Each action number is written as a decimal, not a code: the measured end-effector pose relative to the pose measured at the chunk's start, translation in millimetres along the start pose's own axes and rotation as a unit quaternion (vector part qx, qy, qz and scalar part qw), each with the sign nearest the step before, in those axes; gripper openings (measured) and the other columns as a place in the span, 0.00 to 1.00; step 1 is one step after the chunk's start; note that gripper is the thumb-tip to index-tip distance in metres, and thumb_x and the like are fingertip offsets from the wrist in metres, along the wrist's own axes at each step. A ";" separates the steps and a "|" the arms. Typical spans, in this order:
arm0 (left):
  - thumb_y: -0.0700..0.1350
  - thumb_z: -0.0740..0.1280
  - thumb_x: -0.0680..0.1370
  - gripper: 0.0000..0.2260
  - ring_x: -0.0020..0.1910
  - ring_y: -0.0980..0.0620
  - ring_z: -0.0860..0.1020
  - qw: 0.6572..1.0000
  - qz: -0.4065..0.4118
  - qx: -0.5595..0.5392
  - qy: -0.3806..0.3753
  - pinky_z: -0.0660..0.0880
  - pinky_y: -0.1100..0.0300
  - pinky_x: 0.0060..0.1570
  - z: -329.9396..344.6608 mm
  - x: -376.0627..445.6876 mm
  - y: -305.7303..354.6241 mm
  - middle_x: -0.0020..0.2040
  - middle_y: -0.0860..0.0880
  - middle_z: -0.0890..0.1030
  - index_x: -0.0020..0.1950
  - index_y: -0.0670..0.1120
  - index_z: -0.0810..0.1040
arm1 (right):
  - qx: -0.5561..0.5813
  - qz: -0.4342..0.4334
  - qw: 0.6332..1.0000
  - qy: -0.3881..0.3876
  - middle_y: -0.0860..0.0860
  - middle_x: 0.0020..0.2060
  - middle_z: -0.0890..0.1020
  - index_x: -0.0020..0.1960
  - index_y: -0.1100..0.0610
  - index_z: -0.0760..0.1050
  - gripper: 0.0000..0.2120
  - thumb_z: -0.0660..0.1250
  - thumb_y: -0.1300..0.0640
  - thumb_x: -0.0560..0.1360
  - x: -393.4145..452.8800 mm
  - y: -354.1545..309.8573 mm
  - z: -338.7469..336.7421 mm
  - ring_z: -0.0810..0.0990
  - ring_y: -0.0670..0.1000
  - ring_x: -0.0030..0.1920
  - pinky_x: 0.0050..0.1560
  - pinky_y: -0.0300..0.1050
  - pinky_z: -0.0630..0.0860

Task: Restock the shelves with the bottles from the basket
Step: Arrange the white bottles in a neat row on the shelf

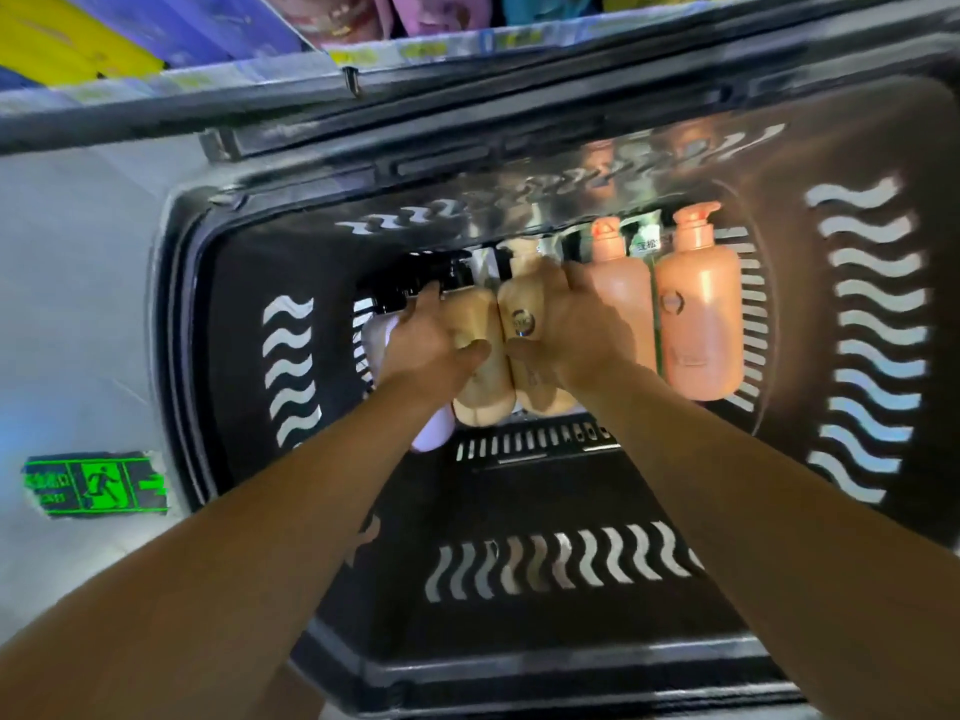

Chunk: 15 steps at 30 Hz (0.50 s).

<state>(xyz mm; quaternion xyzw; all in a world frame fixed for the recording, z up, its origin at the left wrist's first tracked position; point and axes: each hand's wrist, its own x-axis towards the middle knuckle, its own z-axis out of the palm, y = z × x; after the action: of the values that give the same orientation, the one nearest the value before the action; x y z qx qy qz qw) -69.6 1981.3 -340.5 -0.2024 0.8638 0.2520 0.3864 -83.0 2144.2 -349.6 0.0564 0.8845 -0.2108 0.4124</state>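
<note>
A black plastic basket (519, 615) with wavy slots stands on the floor below me. Several pump bottles lie at its far end. My left hand (431, 340) grips a beige bottle (480, 397), thumb across its front. My right hand (566, 324) grips the neighbouring beige bottle (519, 314), which carries a round label. Two orange-pink bottles (698, 324) lie to the right of my hands. A pale white bottle (434, 431) lies partly under my left wrist, with black pump heads (415, 296) beyond it.
A shelf edge (415, 59) with price labels runs across the top, with colourful packages above it. The grey floor on the left bears a green exit sticker (96, 485). The basket's handle (467, 122) lies along its far rim.
</note>
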 end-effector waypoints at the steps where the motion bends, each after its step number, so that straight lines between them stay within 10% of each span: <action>1: 0.49 0.74 0.73 0.40 0.64 0.41 0.75 1.000 -0.017 -0.011 -0.017 0.74 0.53 0.60 4.4 5.5 0.4 0.69 0.42 0.73 0.80 0.48 0.55 | -0.021 0.000 1.000 -0.007 0.52 0.79 0.54 0.79 0.52 0.49 0.46 0.72 0.41 0.71 6.0 -1.1 3.3 0.74 0.62 0.65 0.53 0.51 0.72; 6: 0.46 0.78 0.70 0.50 0.57 0.36 0.78 0.996 -0.066 -0.032 -0.056 0.80 0.42 0.51 15.3 26.8 7.0 0.68 0.40 0.70 0.80 0.53 0.47 | -0.051 0.024 0.998 -0.027 0.56 0.76 0.58 0.79 0.59 0.41 0.62 0.74 0.32 0.64 22.5 -8.0 10.0 0.70 0.61 0.69 0.50 0.51 0.70; 15: 0.55 0.80 0.64 0.35 0.55 0.45 0.77 0.996 -0.030 0.082 -0.016 0.70 0.59 0.42 22.5 27.5 5.6 0.60 0.43 0.76 0.64 0.43 0.71 | 0.020 0.007 0.994 0.105 0.52 0.63 0.70 0.71 0.53 0.56 0.44 0.77 0.43 0.65 -6.5 4.3 17.4 0.78 0.57 0.50 0.39 0.48 0.67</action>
<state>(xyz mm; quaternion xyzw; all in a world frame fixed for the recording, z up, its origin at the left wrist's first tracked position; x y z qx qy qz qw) -77.0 1994.9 -373.0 -0.1917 0.8690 0.1720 0.4225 -65.3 2141.3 -356.1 0.0928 0.9182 -0.2180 0.3174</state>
